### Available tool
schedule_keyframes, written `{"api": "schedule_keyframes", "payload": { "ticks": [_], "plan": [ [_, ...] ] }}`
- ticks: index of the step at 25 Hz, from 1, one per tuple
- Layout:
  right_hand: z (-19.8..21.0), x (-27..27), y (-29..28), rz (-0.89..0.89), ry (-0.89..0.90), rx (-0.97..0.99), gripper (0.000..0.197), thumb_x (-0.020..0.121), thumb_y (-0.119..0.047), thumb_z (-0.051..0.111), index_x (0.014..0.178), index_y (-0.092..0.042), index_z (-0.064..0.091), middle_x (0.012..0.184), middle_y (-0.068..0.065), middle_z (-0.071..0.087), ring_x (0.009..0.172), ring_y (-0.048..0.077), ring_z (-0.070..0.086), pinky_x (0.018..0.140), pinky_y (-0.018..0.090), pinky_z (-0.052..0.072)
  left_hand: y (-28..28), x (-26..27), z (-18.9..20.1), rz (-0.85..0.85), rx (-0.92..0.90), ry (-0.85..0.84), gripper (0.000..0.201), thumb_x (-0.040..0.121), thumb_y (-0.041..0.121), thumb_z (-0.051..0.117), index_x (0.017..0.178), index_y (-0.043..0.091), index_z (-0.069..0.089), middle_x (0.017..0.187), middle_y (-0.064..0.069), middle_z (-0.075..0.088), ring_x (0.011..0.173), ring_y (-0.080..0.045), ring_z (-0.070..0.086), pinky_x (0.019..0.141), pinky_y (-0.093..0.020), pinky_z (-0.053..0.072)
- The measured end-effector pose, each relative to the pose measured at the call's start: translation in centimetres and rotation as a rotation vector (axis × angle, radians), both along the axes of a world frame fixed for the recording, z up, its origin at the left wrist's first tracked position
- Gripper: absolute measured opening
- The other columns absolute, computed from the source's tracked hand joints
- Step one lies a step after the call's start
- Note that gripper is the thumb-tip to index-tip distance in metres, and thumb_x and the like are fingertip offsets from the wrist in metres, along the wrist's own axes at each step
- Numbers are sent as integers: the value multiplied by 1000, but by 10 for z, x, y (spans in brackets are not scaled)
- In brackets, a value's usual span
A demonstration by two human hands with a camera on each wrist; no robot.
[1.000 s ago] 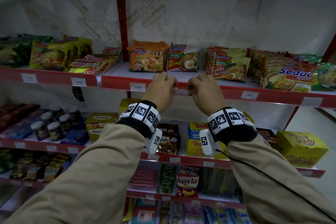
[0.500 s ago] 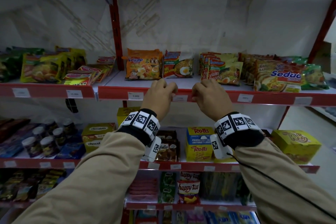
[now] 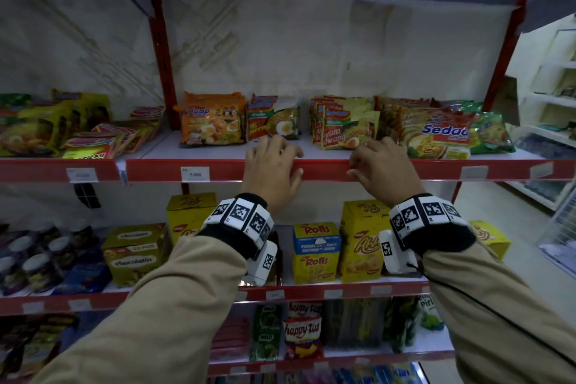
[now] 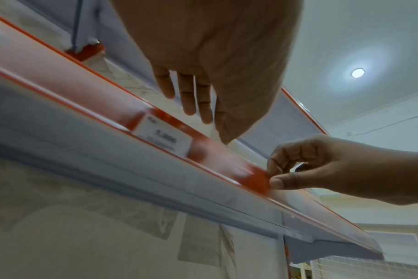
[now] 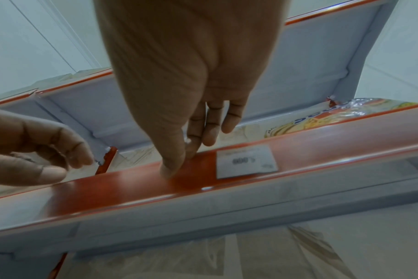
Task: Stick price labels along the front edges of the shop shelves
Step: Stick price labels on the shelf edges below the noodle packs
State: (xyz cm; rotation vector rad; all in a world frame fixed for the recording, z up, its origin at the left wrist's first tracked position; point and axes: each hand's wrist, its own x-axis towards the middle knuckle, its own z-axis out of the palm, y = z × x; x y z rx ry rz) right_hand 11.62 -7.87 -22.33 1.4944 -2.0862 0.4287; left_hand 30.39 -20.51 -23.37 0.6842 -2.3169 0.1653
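A person's left hand [image 3: 272, 170] and right hand [image 3: 381, 167] work at the red front edge [image 3: 324, 170] of a shop shelf stocked with instant noodles. The left hand lies with fingers loosely spread over the edge, nothing visibly in its hold. The right hand has its thumb pressed against the red strip and its fingers curled above it; whether a label sits under the thumb cannot be made out. A white price label [image 3: 195, 174] already sits on the strip left of the left hand, its print too blurred to read with certainty, and two more white labels [image 3: 474, 172] show on the strip far to the right. Compared with half a second earlier, the hands have drawn apart along the edge, and the white label seen between them then is no longer in sight. Packets behind the hands read "Sedaap" [image 3: 212, 118] and "Sedaap" [image 3: 442, 131] again at right; on the shelf below stand yellow boxes marked "Rolls" [image 3: 315, 252] and "chocolatos" [image 3: 134, 254], and lower still a bag reading "happy tos" [image 3: 302, 330].
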Motion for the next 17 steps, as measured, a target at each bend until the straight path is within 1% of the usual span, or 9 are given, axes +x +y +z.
{"api": "schedule_keyframes", "payload": {
  "ticks": [3, 6, 9, 11, 13, 15, 17],
  "plan": [
    [0, -24, 13, 19, -51, -5, 20, 82, -33, 71, 91, -17, 63, 97, 5, 61, 96, 28, 47, 82, 39, 38, 21, -38, 1, -118, -36, -77, 33, 90, 31, 54, 122, 20, 53, 118, -3, 49, 111, -24, 43, 91, -37, 37],
    [-3, -42, 24, 76, -107, -30, 22, 81, -26, 72, 94, -13, 60, 97, 10, 56, 97, 31, 46, 81, 37, 35, 37, -70, -4, -180, -67, -127, 37, 91, 30, 53, 125, 16, 52, 120, -5, 50, 111, -25, 42, 93, -36, 38],
    [-10, -48, 25, 108, -91, -24, 23, 82, -17, 70, 99, -11, 57, 101, 12, 54, 100, 33, 45, 83, 39, 38, 48, -89, -11, -178, -111, -100, 36, 88, 28, 55, 120, 12, 56, 114, -7, 52, 107, -26, 44, 91, -36, 39],
    [-14, -50, 26, 137, -102, -68, 24, 81, -12, 68, 101, -9, 56, 103, 13, 54, 100, 34, 45, 82, 41, 39, 50, -95, -14, -161, -123, -74, 34, 85, 27, 57, 116, 12, 57, 111, -8, 53, 104, -27, 45, 89, -37, 41],
    [-17, -53, 29, 156, -111, -125, 28, 79, -13, 71, 102, -9, 55, 103, 12, 55, 99, 32, 46, 82, 38, 40, 52, -98, -14, -142, -119, -64, 33, 84, 27, 58, 113, 13, 58, 109, -7, 53, 102, -26, 46, 87, -37, 41],
    [-20, -56, 32, 157, -109, -170, 32, 78, -19, 74, 102, -9, 55, 103, 11, 56, 97, 30, 47, 82, 35, 39, 53, -100, -13, -128, -100, -45, 31, 83, 27, 60, 111, 14, 58, 107, -7, 52, 100, -26, 45, 84, -37, 42],
    [-22, -58, 33, 157, -130, -198, 36, 77, -22, 76, 103, -8, 56, 104, 12, 56, 97, 30, 48, 82, 34, 39, 55, -103, -13, -105, -78, -43, 31, 82, 29, 60, 110, 16, 57, 107, -6, 51, 100, -26, 44, 83, -37, 41]
  ]
}}
